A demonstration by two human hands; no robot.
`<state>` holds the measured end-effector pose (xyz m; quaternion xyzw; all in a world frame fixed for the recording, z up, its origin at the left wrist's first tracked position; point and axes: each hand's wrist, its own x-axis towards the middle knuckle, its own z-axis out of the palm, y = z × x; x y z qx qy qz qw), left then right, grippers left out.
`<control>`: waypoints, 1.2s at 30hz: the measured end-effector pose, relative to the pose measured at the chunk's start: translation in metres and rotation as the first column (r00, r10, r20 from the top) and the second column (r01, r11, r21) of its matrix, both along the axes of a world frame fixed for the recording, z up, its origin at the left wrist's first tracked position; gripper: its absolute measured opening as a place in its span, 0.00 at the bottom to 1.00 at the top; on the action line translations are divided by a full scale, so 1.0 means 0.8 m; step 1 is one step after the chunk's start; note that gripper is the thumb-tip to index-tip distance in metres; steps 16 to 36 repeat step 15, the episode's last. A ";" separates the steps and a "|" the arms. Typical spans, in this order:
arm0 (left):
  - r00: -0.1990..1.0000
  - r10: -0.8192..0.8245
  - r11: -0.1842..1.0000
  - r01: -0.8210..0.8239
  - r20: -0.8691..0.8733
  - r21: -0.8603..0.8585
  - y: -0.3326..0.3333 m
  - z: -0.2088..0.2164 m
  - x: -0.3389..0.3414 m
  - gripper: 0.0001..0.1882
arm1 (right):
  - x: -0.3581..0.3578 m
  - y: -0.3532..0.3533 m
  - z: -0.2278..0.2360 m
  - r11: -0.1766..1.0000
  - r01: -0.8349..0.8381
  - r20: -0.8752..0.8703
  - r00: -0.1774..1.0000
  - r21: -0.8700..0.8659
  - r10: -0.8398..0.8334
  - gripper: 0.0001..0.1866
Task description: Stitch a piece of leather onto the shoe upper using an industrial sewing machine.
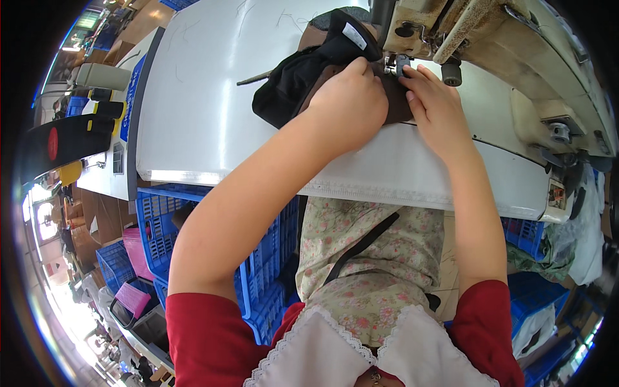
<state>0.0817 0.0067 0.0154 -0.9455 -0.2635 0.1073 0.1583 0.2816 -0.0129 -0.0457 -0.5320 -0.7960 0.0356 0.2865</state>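
A black and brown cloth cap (284,87), bunched up and with a white label (354,35), lies on the sewing machine's bed. My left hand (351,97) is closed on the cap's cloth, just left of the presser foot (391,64). At the foot's right side rests my right hand (438,106), its fingers stretched forward and its thumb apart from them on or beside the brown cloth. Its fingertips touch or nearly touch a dark grey part (402,64) by the foot. My left hand hides part of the cap.
The sewing machine's head (477,32) overhangs my hands from the upper right. A thin dark stick-like piece (253,78) juts from the cap's left side. Loose threads lie on the white table (200,84). Blue plastic crates (155,226) stand below its left front edge.
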 end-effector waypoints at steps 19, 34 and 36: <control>0.998 -0.036 0.999 0.034 0.046 0.038 0.009 0.000 -0.015 0.22 | 0.006 0.005 0.006 0.997 -0.052 0.028 0.998 -0.053 0.053 0.15; 0.998 -0.036 0.999 0.034 0.046 0.038 0.009 0.000 -0.015 0.22 | 0.006 0.005 0.006 0.997 -0.052 0.028 0.998 -0.053 0.053 0.15; 0.998 -0.036 0.999 0.034 0.046 0.038 0.009 0.000 -0.015 0.22 | 0.006 0.005 0.006 0.997 -0.052 0.028 0.998 -0.053 0.053 0.15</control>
